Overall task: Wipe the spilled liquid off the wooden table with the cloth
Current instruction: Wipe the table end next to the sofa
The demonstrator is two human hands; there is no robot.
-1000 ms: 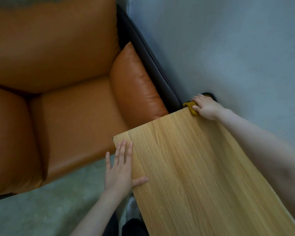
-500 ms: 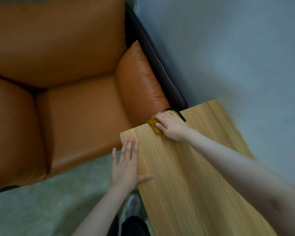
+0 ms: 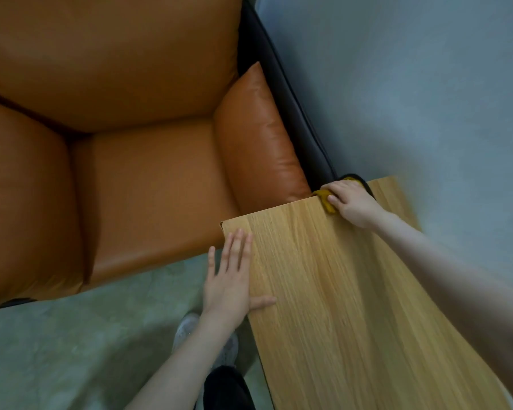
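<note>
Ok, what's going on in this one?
A person is wiping a wooden table beside an orange sofa. The right hand holds a mustard-yellow cloth pressed down at the table's far edge, near the sofa's armrest. The left hand lies flat, fingers straight, on the table's near-left edge. No liquid is visible on the wood.
</note>
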